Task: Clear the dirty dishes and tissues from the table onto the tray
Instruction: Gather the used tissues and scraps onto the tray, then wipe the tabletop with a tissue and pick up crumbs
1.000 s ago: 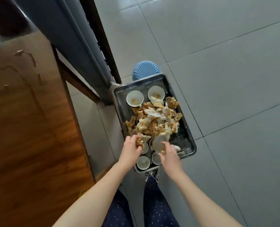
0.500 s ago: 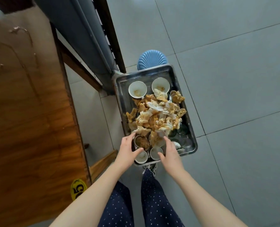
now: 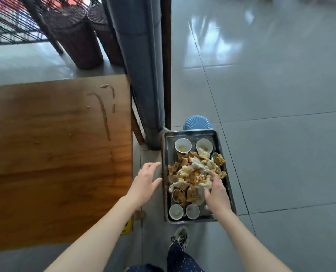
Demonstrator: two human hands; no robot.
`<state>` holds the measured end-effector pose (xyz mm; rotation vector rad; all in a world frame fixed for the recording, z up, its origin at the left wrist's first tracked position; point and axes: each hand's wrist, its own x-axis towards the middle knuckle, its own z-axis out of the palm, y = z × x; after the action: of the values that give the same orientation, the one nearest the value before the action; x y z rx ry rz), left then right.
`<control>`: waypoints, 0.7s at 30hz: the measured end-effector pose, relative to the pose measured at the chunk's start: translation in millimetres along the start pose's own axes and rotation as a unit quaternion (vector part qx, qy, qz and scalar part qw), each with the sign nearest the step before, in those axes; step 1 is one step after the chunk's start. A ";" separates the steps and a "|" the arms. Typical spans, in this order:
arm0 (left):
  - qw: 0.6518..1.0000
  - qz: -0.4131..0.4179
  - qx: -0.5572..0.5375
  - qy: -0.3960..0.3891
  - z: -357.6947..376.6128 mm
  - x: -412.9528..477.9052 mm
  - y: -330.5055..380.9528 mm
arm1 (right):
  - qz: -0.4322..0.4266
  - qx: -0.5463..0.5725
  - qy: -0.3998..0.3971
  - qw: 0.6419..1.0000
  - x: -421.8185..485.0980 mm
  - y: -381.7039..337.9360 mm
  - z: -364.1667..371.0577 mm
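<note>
While both hands are bare of any load, the tray [image 3: 169, 148] sits on a blue stool [image 3: 197, 122] on the floor, just beside the table's [image 3: 55, 144] right edge and well below it. Tissues [image 3: 192, 173] are heaped across the tray's middle, stained yellow-brown. Two white bowls [image 3: 182, 145] are at its far edge, two small cups [image 3: 176, 212] at its near edge, and one small dish [image 3: 178, 194] with brown leftovers is just behind the cups.

The left hand [image 3: 145, 183] hovers in the gap between table edge and the tray's left rim, fingers spread and straight, holding nothing. The right hand [image 3: 217, 195] is over the tray's near-right part, fingers splayed on top of the tissue heap. I cannot tell if it presses or only hovers; nothing is pinched.

The tabletop shows only smears [image 3: 104, 114] and crumbs, with no dishes or tissues visible on it. Clearing looks near finished or finished.

Handling, as a judgement:
- The tissues are light, soft and probably damp or greasy. They squash easily and could spill over the rim if bumped. Gather from above with a loose pinch or pat down flat.
- The bowls and cups look ceramic, so breakable and slick with residue. Take them by the rim, thumb inside.
- The tray is stiff metal and likely heavy when loaded. The stool top looks narrower than the tray, so a push on one end could tip it.
- To lift, grip both long rims near the middle and keep it level.
</note>
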<state>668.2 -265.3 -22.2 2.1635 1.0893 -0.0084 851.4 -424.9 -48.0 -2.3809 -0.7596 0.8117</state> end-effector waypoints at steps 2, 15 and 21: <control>1.000 0.003 0.005 0.029 -23.8 -14.3 -4.8 | -0.011 -0.002 0.009 1.000 -6.6 -16.8 -7.7; 0.979 -0.009 0.080 0.185 -137.8 -191.5 -107.5 | -0.213 -0.086 0.072 0.971 -132.5 -168.6 76.5; 0.958 -0.105 0.084 0.252 -176.0 -293.0 -193.8 | -0.341 -0.125 0.021 0.931 -200.9 -235.2 168.7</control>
<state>291.0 -289.8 85.1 2.2490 1.6546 0.3880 525.9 -338.8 55.9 -2.0834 -1.6232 0.3795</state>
